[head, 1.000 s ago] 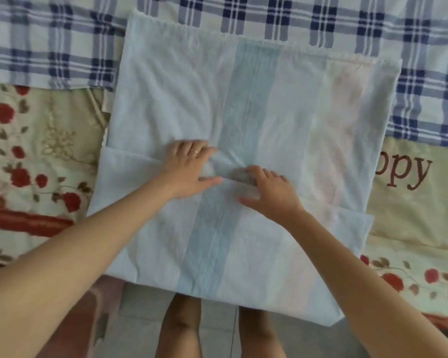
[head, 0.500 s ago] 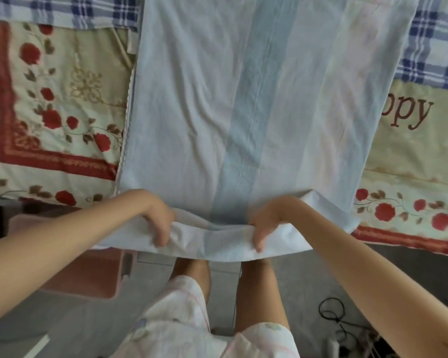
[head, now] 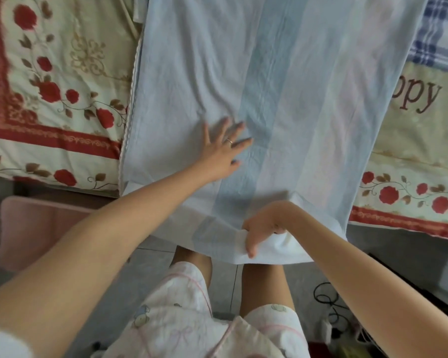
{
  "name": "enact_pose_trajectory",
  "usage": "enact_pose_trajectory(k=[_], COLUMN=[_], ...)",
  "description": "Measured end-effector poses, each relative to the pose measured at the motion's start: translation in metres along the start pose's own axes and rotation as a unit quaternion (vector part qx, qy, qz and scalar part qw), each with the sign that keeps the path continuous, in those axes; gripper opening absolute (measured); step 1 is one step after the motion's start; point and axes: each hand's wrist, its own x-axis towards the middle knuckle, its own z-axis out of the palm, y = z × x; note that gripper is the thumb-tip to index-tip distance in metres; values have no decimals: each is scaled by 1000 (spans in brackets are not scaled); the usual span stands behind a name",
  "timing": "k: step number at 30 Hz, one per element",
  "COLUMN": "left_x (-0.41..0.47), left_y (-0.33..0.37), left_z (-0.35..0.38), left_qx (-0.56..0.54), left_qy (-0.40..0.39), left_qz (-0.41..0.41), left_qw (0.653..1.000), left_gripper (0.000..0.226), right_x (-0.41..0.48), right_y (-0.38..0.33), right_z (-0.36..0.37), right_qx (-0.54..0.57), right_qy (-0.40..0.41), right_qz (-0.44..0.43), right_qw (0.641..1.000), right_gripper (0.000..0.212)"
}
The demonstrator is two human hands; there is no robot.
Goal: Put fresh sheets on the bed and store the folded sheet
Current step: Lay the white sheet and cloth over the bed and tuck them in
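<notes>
A pale blue folded sheet (head: 282,86) with a darker blue stripe down its middle lies across the bed, and its near end hangs over the bed's edge. My left hand (head: 224,151) lies flat on the sheet with fingers spread, left of the stripe. My right hand (head: 263,228) grips the hanging near edge of the sheet, fingers curled round the fabric. The bed (head: 49,99) under the sheet wears a cream cover with red roses and a red border.
A blue and white checked cloth (head: 442,42) lies at the far right of the bed. A pink stool (head: 36,228) stands by the bed at the left. Black cables (head: 331,303) and a power strip lie on the grey tiled floor at the right. My legs stand against the bed's edge.
My left hand let go of the sheet's near edge and moved forward to lie flat on the sheet. My right hand kept its grip on the edge.
</notes>
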Motion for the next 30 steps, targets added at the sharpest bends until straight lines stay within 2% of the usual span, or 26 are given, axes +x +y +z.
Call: enact_pose_trajectory(k=[2,4,5,6,8,10,13,15,16,17,19,22,24,25,27,29,30], left_x=[-6,-35,-53,-71,-86,-72,-18,22,36,45,48,12,-18,-35,-58,-81,-94], left_y=[-35,-74,-88,-98,-103,-95,-66,-45,-41,-43,-59,-88,-94,-87,-65,-37,-23], left_z=[17,34,40,43,41,29,-3,-18,-21,-21,-15,3,7,6,6,3,0], left_qx=[-35,-139,-157,-152,-109,-75,-48,14,29,29,-29,-124,-200,-211,-189,-201,-224], left_qy=[5,16,-1,-31,-41,31,106,86,76,76,78,70,4,-44,-98,-82,-63], left_qz=[-138,-329,-383,-406,-390,-342,-154,-25,-13,-37,-163,-344,-429,-437,-351,-184,-113], left_qw=[990,934,910,901,913,936,981,996,997,996,983,928,881,873,912,959,966], left_gripper=[75,79,80,81,83,84,79,73,70,69,73,81,86,88,91,88,86], right_x=[0,-4,-5,-6,-7,-4,1,6,7,8,7,1,-6,-12,-21,-31,-37], right_y=[0,0,1,0,-2,-5,-8,-7,-6,-5,0,2,2,3,3,7,10], right_z=[-1,-6,-8,-11,-15,-17,-15,-13,-12,-11,-13,-18,-25,-26,-30,-33,-36], right_qx=[4,11,11,8,10,16,1,-8,-12,-19,-30,-28,-27,-26,-17,7,19], right_qy=[-12,-13,-8,-5,-4,-6,2,1,-1,-2,2,14,37,49,76,95,103], right_qz=[1,7,11,13,17,22,29,35,37,38,37,31,29,27,23,22,23], right_qw=[1000,1000,1000,1000,1000,1000,1000,999,999,999,999,999,999,998,997,995,994], right_gripper=[47,46,47,46,43,43,50,51,51,52,55,57,58,58,53,48,45])
